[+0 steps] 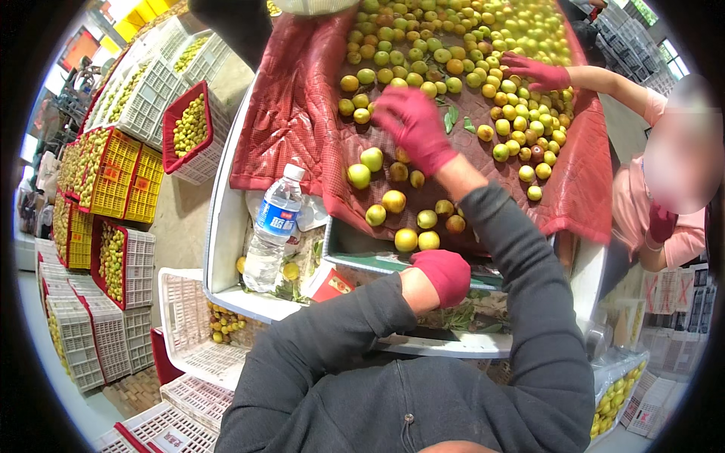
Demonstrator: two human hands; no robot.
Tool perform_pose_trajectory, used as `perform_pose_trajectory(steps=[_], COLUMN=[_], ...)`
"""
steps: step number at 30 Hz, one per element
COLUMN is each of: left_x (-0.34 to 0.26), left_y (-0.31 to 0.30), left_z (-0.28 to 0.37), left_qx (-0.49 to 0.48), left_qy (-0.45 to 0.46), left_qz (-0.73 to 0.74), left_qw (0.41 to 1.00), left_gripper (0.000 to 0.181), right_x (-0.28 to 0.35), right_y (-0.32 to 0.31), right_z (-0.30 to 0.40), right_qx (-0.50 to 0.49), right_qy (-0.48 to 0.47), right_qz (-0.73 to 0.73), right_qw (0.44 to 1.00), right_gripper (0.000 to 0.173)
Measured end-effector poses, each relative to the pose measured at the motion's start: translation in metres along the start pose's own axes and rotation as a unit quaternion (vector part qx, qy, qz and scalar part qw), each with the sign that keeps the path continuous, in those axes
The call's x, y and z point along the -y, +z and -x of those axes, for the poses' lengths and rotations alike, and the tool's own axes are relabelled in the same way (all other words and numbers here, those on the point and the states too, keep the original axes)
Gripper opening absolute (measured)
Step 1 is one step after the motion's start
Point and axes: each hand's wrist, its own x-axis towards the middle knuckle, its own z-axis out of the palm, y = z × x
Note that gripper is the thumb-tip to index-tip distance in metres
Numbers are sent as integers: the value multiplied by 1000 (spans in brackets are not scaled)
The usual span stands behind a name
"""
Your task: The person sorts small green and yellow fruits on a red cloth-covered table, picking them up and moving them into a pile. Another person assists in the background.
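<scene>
Both my hands wear red gloves. My right hand (413,127) reaches over the red quilted cloth (362,141), back upward and slightly blurred, its fingertips beside a few round yellow-green fruits (361,107). Its palm is hidden, so any fruit under it cannot be made out. My left hand (440,277) is bent at the cloth's near end, just below two yellow fruits (417,240); its fingers are out of sight. Larger fruits (393,201) lie scattered between my hands. A dense heap of fruit (453,34) covers the far part of the cloth, with green leaves (450,118) among it.
A water bottle (274,226) stands in the tray's left corner, near a red packet (331,286). From the right, a co-worker's gloved hand (535,71) touches the fruit. White crates (139,269) and yellow crates (122,175) of fruit are stacked left. A white basket (187,317) sits beside me.
</scene>
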Motion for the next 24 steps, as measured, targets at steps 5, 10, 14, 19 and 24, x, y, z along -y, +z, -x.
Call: perform_pose_trajectory(steps=[5, 10, 14, 19, 24], left_x=[-8, 6, 2, 1, 4], left_y=[-6, 31, 5, 1, 3], left_z=[-4, -18, -13, 1, -3], left_qx=[52, -36, 47, -18, 17], left_qy=[-18, 26, -12, -2, 0], left_qz=[-6, 29, 25, -13, -15], left_qw=[998, 999, 999, 1000, 1000], left_gripper=[28, 39, 40, 26, 30], right_x=[-92, -49, -5, 24, 27], right_y=[19, 75, 87, 28, -36], right_z=[-28, -51, -34, 29, 68], right_qx=[-54, 69, 70, 126, 137], right_qy=[162, 77, 23, -46, 9], right_qz=[357, 262, 259, 154, 13], right_qw=[918, 960, 963, 979, 990], right_gripper=[55, 54, 33, 29, 23])
